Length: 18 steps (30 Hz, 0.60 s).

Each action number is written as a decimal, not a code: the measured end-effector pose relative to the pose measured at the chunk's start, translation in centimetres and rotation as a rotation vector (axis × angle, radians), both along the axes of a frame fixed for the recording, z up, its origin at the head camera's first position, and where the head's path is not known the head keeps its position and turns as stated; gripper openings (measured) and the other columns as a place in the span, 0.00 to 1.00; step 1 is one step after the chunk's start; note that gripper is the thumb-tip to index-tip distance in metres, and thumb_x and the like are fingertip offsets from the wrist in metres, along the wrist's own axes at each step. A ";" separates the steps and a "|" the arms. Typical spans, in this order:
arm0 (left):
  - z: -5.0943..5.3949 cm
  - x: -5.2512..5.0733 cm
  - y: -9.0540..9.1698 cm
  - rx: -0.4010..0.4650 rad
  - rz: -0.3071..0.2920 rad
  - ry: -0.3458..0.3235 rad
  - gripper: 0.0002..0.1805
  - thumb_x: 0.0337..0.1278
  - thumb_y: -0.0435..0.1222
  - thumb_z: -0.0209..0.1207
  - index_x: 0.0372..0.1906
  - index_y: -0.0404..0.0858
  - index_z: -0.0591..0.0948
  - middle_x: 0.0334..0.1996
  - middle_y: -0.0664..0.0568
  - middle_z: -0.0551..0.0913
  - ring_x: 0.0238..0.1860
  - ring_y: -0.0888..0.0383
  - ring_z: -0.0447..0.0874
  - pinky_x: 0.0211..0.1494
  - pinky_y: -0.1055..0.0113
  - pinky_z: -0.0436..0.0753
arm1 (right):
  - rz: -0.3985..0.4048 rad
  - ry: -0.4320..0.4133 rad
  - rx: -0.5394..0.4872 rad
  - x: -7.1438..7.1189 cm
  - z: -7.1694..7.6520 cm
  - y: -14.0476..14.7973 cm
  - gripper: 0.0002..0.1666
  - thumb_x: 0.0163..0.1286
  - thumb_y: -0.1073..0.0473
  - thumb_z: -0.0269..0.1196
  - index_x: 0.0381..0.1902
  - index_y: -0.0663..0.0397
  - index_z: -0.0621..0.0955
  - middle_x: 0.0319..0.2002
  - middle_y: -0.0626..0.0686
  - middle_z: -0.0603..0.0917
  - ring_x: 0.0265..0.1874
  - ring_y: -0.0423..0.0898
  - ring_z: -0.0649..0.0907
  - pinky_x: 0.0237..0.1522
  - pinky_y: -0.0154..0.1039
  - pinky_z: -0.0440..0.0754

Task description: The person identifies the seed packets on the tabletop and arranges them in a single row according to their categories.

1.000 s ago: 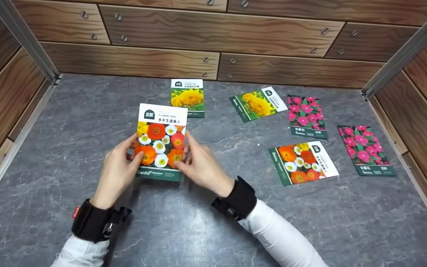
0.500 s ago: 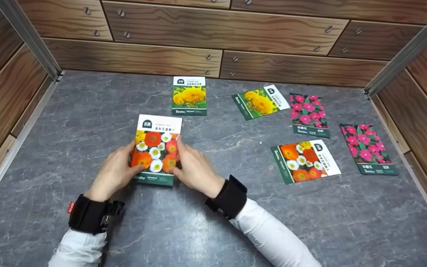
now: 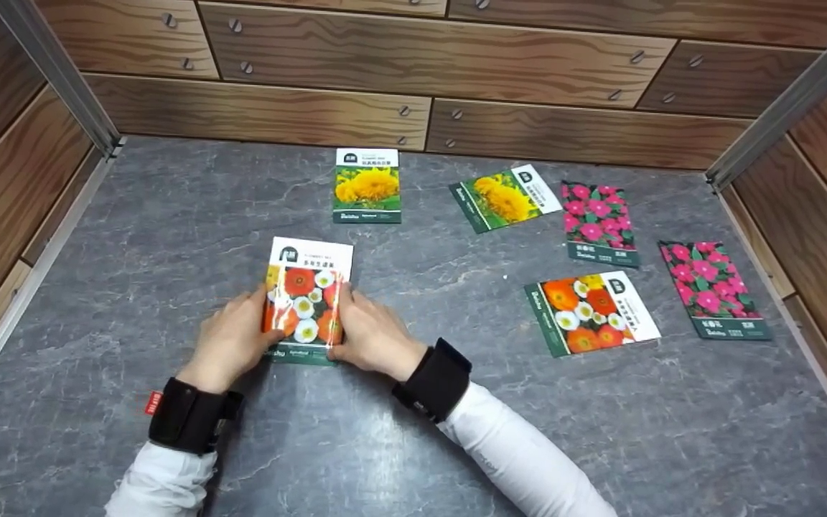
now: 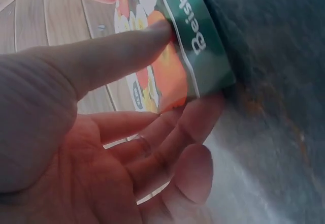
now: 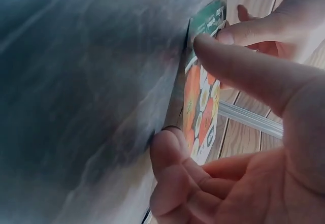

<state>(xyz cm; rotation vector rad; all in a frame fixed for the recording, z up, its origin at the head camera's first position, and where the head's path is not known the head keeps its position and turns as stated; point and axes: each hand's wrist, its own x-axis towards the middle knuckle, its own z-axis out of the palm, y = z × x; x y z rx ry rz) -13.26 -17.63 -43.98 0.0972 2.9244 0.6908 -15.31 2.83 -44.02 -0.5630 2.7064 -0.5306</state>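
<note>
Both hands had hold of one poppy seed packet (image 3: 306,305), which stood low over the grey marbled tabletop (image 3: 428,445), its white title strip away from the person and its green "Beishu" band toward them; whether its underside touched the surface could not be told. Streaks of reflected light crossed its orange, white and yellow blooms. The left hand (image 3: 230,341) was partly curled, gripping the packet's left edge, thumb laid over the printed front close to the green band and fingers bent along the side. The right hand (image 3: 377,334) was about as far closed, gripping the opposite edge, its thumb on the front near the green band and its other fingers bent at that edge. Just beyond the held packet and a little to its right lay a sunflower seed packet (image 3: 367,188), its title strip likewise at the far end. A second, turned sunflower packet (image 3: 505,198) lay farther to its right and beyond it. A periwinkle seed packet (image 3: 600,224) lay farther right again, also beyond it, and another periwinkle packet (image 3: 715,289) lay farthest to its right, roughly level with it. Well to its right, also about level, was a second poppy packet (image 3: 592,313), turned so that its title strip faced right. On the near side of the held packet were a black left wristband (image 3: 187,415), a black right wristband (image 3: 433,379) and white sleeves (image 3: 521,452); well beyond it rose a wood-patterned back wall (image 3: 385,57).
</note>
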 end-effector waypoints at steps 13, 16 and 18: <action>-0.4 0.3 -0.1 -0.049 -0.209 0.033 0.33 0.66 0.42 0.69 0.70 0.29 0.77 0.74 0.25 0.71 0.70 0.28 0.76 0.69 0.35 0.80 | 0.163 0.108 0.154 0.2 -0.3 0.4 0.45 0.71 0.41 0.71 0.78 0.53 0.71 0.79 0.60 0.69 0.77 0.57 0.72 0.69 0.54 0.83; -0.5 0.2 -0.1 -0.041 -0.206 0.004 0.39 0.63 0.47 0.71 0.72 0.30 0.75 0.75 0.26 0.69 0.71 0.29 0.75 0.70 0.35 0.79 | 0.179 0.066 0.154 0.1 -0.4 0.5 0.47 0.72 0.40 0.69 0.80 0.54 0.68 0.83 0.61 0.63 0.80 0.58 0.69 0.74 0.55 0.79; -0.5 0.1 -0.1 -0.035 -0.202 -0.013 0.40 0.63 0.47 0.72 0.73 0.31 0.74 0.76 0.26 0.67 0.73 0.29 0.74 0.71 0.35 0.78 | 0.183 0.056 0.156 0.1 -0.4 0.5 0.47 0.72 0.39 0.68 0.80 0.55 0.68 0.84 0.61 0.61 0.81 0.58 0.68 0.75 0.55 0.78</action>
